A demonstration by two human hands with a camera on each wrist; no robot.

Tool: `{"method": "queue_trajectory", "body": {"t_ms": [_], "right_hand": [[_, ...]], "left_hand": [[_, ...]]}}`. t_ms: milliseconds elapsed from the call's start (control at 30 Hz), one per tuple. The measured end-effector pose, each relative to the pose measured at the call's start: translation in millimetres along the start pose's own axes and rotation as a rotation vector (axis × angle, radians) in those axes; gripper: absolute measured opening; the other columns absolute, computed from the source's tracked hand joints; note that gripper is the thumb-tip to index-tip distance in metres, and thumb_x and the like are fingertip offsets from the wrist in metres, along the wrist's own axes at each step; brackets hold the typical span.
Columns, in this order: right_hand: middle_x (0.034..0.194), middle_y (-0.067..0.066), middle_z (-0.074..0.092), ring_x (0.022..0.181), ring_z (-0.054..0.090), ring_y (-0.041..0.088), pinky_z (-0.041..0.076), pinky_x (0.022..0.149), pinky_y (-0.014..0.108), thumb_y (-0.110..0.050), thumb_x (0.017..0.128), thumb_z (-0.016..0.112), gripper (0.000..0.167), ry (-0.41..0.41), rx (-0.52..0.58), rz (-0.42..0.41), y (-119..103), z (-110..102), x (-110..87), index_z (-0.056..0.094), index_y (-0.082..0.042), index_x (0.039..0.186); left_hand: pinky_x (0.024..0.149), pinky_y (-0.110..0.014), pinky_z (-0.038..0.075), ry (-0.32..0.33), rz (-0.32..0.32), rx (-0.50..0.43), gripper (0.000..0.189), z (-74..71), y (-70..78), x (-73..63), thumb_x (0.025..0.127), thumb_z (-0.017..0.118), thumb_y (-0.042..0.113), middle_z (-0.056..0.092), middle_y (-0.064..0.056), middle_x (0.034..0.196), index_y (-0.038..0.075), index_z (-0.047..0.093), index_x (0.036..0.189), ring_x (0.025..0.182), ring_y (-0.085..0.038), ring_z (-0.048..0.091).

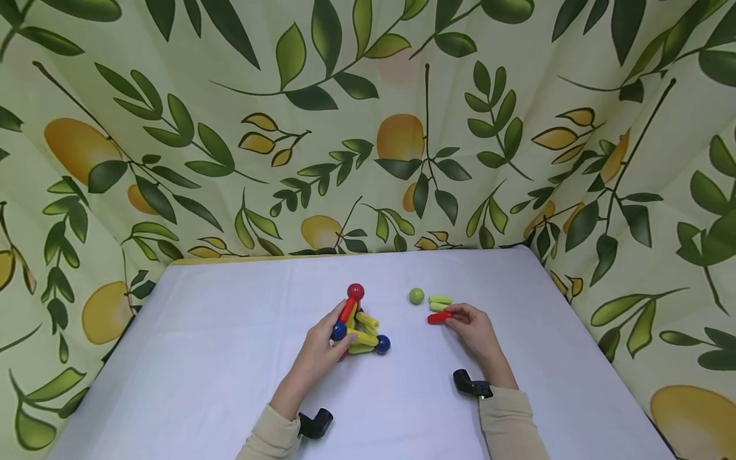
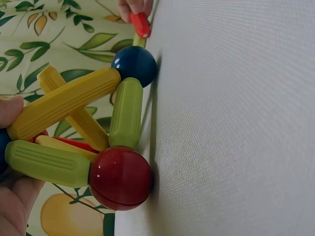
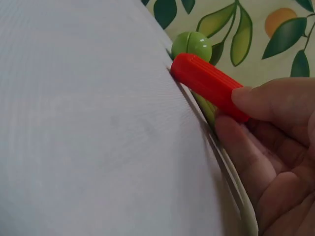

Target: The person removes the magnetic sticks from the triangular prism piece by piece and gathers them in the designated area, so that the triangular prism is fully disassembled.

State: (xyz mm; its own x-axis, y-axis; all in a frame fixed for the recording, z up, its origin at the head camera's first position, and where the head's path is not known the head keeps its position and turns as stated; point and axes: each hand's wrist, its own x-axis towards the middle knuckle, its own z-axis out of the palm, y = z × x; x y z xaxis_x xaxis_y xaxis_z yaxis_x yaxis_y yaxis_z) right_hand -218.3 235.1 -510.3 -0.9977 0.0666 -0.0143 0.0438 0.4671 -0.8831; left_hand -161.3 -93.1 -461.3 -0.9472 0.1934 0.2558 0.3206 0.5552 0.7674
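Observation:
My left hand [image 1: 321,342] grips a built frame of magnetic sticks and balls, with thumb and fingers around a corner at a blue ball [image 1: 339,330]. A red ball [image 1: 356,292] forms its far corner, and a second blue ball [image 1: 382,344] joins yellow and green sticks at the right. In the left wrist view another red ball [image 2: 121,178] sits low beside the tabletop, joined to two green sticks. One yellow stick [image 1: 368,320] juts out at an angle. To the right, my right hand [image 1: 474,329] pinches one end of a red stick [image 3: 209,84] between thumb and fingers.
Two light green sticks [image 1: 440,299] lie just beyond the right hand. A green ball [image 1: 416,296] rests to their left. The white-covered table [image 1: 230,358] ends at a leaf-and-fruit patterned curtain [image 1: 345,179] behind and at the sides.

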Motion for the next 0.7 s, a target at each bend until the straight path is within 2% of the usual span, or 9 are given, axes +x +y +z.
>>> {"method": "queue_trajectory", "body": {"t_ms": [133, 333, 700], "right_hand": [[0.111, 0.015, 0.065, 0.101, 0.06, 0.024, 0.051, 0.082, 0.023, -0.008, 0.088, 0.065, 0.023, 0.036, -0.061, 0.011, 4.6, -1.5, -1.0, 0.065, -0.004, 0.11], [0.108, 0.014, 0.065, 0.096, 0.059, 0.023, 0.049, 0.077, 0.025, -0.011, 0.088, 0.064, 0.023, 0.056, -0.108, -0.01, 9.0, -3.9, 1.5, 0.064, -0.004, 0.111], [0.105, 0.016, 0.063, 0.093, 0.06, 0.026, 0.054, 0.083, 0.039, -0.01, 0.088, 0.065, 0.024, 0.15, -0.218, -0.021, 8.3, 0.1, 0.8, 0.062, -0.002, 0.111]], "left_hand": [[0.095, -0.042, 0.048, -0.004, 0.0, -0.007, 0.07, 0.9, -0.2, -1.1, 0.085, 0.071, 0.016, 0.052, -0.015, 0.137, 0.01, 0.036, 0.146, 0.123, -0.031, 0.053], [0.097, -0.042, 0.047, -0.002, -0.001, -0.017, 0.07, 0.8, -0.5, -0.5, 0.086, 0.071, 0.017, 0.051, -0.015, 0.139, 0.012, 0.036, 0.146, 0.124, -0.03, 0.052], [0.097, -0.042, 0.046, 0.001, 0.007, -0.018, 0.069, 1.2, -1.1, -0.1, 0.085, 0.071, 0.016, 0.051, -0.015, 0.139, 0.011, 0.037, 0.146, 0.124, -0.03, 0.053]]}}
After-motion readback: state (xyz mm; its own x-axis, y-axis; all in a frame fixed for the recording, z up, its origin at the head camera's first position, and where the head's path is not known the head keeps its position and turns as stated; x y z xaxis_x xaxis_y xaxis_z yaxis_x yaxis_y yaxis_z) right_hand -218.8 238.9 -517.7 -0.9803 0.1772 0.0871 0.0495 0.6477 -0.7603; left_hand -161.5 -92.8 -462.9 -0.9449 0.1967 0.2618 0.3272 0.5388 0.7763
